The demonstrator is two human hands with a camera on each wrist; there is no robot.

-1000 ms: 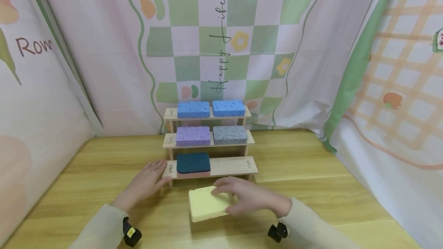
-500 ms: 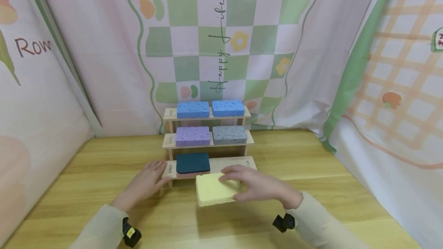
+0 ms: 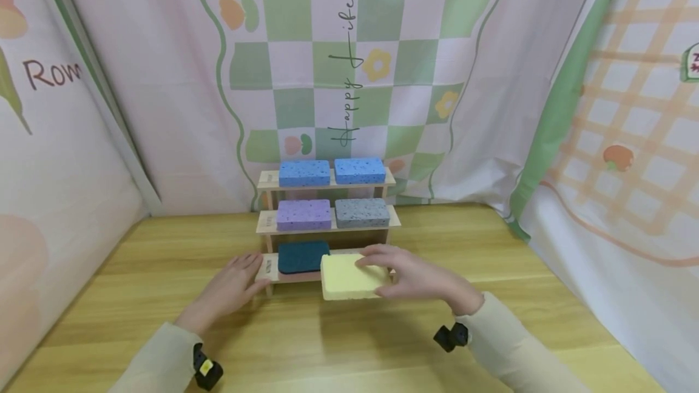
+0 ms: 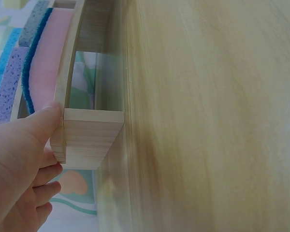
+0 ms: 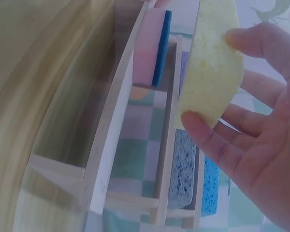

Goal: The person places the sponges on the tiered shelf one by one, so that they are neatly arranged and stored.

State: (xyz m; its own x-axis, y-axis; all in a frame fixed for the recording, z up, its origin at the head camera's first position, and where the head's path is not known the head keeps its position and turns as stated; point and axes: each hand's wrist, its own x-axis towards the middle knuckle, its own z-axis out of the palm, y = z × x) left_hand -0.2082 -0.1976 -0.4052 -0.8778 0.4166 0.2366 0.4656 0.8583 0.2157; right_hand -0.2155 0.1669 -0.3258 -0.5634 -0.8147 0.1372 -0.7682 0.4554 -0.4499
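Note:
My right hand holds a yellow sponge by its right end, thumb and fingers on opposite sides. In the head view the sponge overlaps the right part of the lowest step of a three-step wooden rack. The right wrist view shows the sponge tilted above that step. My left hand grips the left end of the lowest step, with the thumb at its front edge and the fingers round the end in the left wrist view. Beside the yellow sponge lies a pink sponge with a dark teal scouring top.
Two blue sponges sit on the top step. A purple sponge and a grey sponge share the middle one. The rack stands on a wood-grain table, with printed curtains behind and at both sides.
My right hand has carried the yellow sponge forward, up and slightly right, from in front of the rack to over its lowest step. The left hand has stayed at the rack's end.

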